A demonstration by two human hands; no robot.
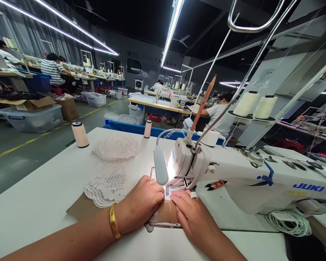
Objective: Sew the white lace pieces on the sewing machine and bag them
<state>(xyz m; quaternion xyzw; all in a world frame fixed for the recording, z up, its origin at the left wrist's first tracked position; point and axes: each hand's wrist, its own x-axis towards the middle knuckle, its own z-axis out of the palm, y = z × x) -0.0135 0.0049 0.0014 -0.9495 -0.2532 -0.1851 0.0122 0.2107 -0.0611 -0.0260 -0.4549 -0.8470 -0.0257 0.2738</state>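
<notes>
Close up, 2 bare hands work at a white sewing machine (pixel 233 165) on a white counter (pixel 43 190). White lace (pixel 167 197) lies at the needle area, under a bright lamp (pixel 160 166), above a brown panel (pixel 165 214). The left hand (pixel 145 199) is curled, its fingertips drawn together beside the lace; whether they pinch it cannot be told. The right hand (pixel 192 214) lies lower and flatter, its fingers side by side, their tips on the lace near the presser foot; any grip beneath is hidden.

Left of the hands, a scalloped lace piece (pixel 105 185) spreads partly over a brown sheet (pixel 83 208). Whether it joins the lace at the needle is hidden by the left hand. Behind it sits a lace heap (pixel 115 148), with 2 peach thread spools (pixel 80 135) beyond. Red-handled snips (pixel 216 185) rest on the machine's far side.

Sewing appears to be partway through, judging by the lace placed at the needle. How much edge is stitched and how much is left cannot be made out, nor whether the heap is finished or waiting.
</notes>
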